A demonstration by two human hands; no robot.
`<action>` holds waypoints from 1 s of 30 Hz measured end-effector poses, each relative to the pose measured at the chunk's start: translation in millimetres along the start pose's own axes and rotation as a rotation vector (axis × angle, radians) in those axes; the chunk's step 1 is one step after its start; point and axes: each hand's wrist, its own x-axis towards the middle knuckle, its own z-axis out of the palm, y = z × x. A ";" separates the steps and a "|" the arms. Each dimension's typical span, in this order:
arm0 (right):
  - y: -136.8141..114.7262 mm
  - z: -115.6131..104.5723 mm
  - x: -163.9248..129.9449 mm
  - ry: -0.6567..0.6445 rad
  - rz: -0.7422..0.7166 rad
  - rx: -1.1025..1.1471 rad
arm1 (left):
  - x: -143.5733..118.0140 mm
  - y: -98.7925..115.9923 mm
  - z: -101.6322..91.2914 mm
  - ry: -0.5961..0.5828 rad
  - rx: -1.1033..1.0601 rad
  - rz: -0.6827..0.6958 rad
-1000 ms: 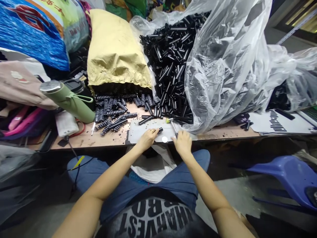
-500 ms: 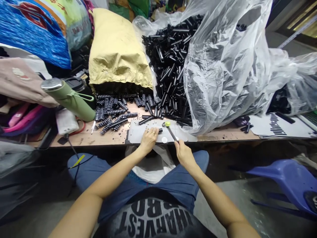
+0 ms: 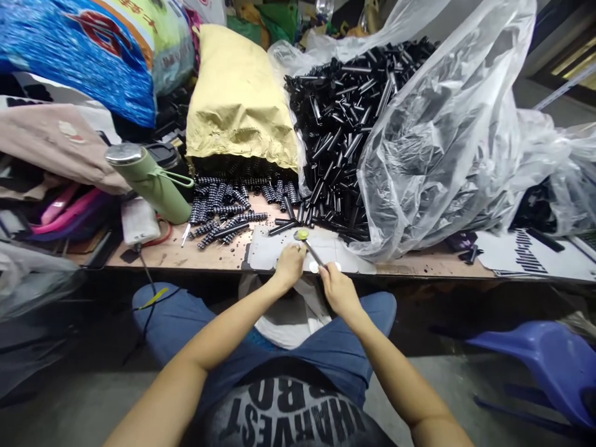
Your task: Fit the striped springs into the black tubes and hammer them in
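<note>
What the left hand presses under its curled fingers is hidden by the hand itself, so I cannot tell whether it pinches anything; the fingers are bunched together, knuckles up, on a pale mat. The far end of the heap of black tubes disappears under a crumpled clear plastic bag, and a blue stool is cut off by the right edge. The worktop is a worn wooden bench, crowded at the back with a yellow sack, black springs spilling from under it, a green flask lying tilted, and a blue woven bag. The right hand grips the handle of a small hammer, fingers closed around it. The hammer sits over the mat between the hands, its long axis running diagonally, its yellow-tipped head pointing away and leftward just above the left hand.
</note>
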 end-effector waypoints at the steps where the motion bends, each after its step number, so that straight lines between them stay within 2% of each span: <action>1: 10.7 -1.2 4.8 0.031 0.035 -0.025 | -2.4 2.7 -8.4 -0.036 -0.011 0.012; 3: 33.5 -0.1 16.3 0.072 0.091 -0.087 | -0.4 0.6 -23.9 -0.051 -0.022 0.033; 4: 44.2 2.1 22.5 0.082 0.112 -0.116 | 5.5 -5.4 -30.0 -0.022 -0.011 -0.003; 6: 60.1 7.8 34.5 0.107 0.138 -0.157 | 25.8 -25.5 -38.1 0.053 0.045 -0.156; 8: 65.2 12.2 45.2 0.170 0.100 -0.144 | 48.3 -49.0 -40.9 0.020 0.054 -0.251; 11: 50.9 12.7 60.1 0.338 -0.117 0.015 | 61.8 -66.5 -40.2 0.059 -0.100 -0.301; 13: 31.7 10.5 71.1 0.385 -0.306 0.132 | 53.2 -60.5 -39.5 0.119 -0.319 -0.277; 15: 11.8 8.7 83.4 0.351 -0.455 0.201 | 37.8 -47.2 -39.3 0.112 -0.545 -0.236; 17: -3.4 8.7 94.7 0.308 -0.511 0.249 | 26.5 -37.5 -39.5 0.061 -0.683 -0.218; 19: -11.8 10.9 101.3 0.300 -0.494 0.302 | 28.4 -39.6 -40.0 0.057 -0.735 -0.221; 22: -14.9 17.8 97.4 0.277 -0.453 0.376 | 64.3 -66.6 -43.1 0.208 -0.671 -0.300; 24: -12.9 24.5 87.3 0.207 -0.434 0.403 | 104.9 -91.3 -46.9 0.338 -0.519 -0.455; 25: -10.7 28.2 81.6 0.168 -0.421 0.408 | 126.7 -102.5 -48.7 0.360 -0.434 -0.510; 26: -7.4 32.0 76.5 0.138 -0.402 0.410 | 147.6 -111.8 -50.2 0.343 -0.368 -0.555; 28: 3.4 38.4 70.2 0.121 -0.364 0.404 | 182.3 -123.8 -51.8 0.229 -0.310 -0.575; 30: 19.2 41.6 70.8 0.133 -0.344 0.394 | 203.1 -128.2 -51.4 0.133 -0.334 -0.545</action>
